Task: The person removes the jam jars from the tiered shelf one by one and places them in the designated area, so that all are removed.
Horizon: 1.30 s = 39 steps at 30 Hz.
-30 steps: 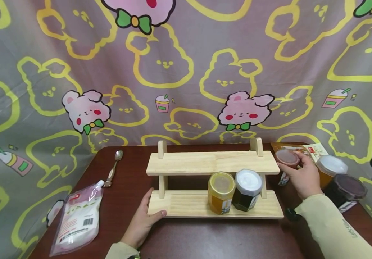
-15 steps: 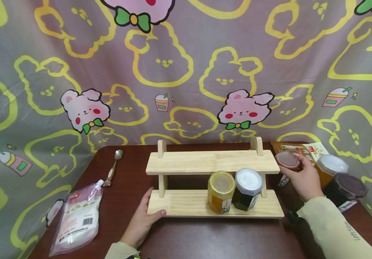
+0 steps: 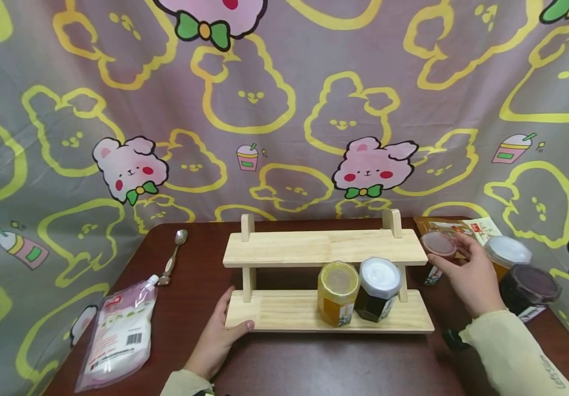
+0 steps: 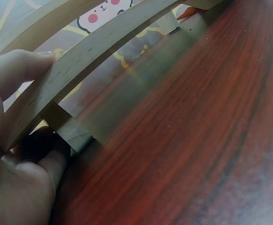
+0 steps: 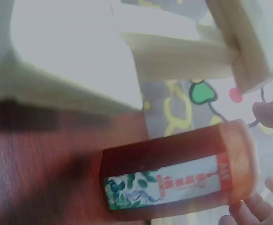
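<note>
A two-tier wooden shelf point(image 3: 324, 247) stands on the table. Its lower board's left end is gripped by my left hand point(image 3: 217, 335), thumb on top and fingers curled beneath, as the left wrist view shows. Just beyond the shelf's right end, a reddish jar point(image 5: 164, 180) with a pale label stands upright on the table. Around its lid, my right hand point(image 3: 475, 278) has its fingers loosely spread. A gap shows between thumb and lid in the right wrist view, while the other fingertips lie close to the lid's edge; their contact is unclear.
On the lower board stand a yellow-lidded jar point(image 3: 339, 294) and a white-lidded dark jar point(image 3: 378, 289). Another white-lidded jar point(image 3: 507, 251), a dark jar point(image 3: 531, 289) and packets point(image 3: 487, 226) lie right. A spoon point(image 3: 173, 258) and spouted pouch point(image 3: 121, 330) lie left.
My right hand's fingers have loosened from the reddish jar's lid, and the hand has shifted slightly right. The jar stays nearly in place. My left hand has not moved.
</note>
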Each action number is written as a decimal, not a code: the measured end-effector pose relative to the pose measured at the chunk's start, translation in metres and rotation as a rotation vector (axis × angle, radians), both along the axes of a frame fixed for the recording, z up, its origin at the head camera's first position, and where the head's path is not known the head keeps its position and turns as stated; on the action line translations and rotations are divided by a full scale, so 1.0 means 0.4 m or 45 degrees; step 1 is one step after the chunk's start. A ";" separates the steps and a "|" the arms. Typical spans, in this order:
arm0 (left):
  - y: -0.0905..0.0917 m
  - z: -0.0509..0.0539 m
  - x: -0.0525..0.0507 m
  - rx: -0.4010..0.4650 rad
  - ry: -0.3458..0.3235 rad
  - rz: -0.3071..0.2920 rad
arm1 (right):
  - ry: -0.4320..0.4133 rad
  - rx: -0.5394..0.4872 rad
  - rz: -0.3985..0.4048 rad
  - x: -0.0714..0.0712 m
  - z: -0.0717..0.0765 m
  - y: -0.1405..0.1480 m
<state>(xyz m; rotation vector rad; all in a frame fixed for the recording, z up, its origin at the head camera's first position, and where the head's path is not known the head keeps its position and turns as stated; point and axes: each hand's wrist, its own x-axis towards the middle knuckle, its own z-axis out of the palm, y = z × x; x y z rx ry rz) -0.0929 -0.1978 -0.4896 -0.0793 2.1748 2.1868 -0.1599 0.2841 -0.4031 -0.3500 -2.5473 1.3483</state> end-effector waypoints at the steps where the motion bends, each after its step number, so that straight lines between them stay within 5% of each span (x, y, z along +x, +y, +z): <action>1: 0.000 0.000 0.000 0.000 0.001 0.001 | 0.004 -0.013 -0.017 0.005 0.003 -0.004; 11: 0.001 0.002 -0.001 0.005 0.003 -0.004 | 0.047 -0.058 -0.153 0.059 0.029 -0.037; 20: 0.003 0.004 0.000 0.004 -0.005 -0.001 | 0.089 -0.159 -0.170 0.101 0.061 -0.080; 32: 0.001 0.002 -0.001 -0.010 -0.013 0.000 | 0.308 -0.197 0.021 0.150 0.095 -0.144; 39: -0.001 0.002 0.001 0.004 -0.015 0.003 | 0.330 -0.165 0.070 0.167 0.104 -0.181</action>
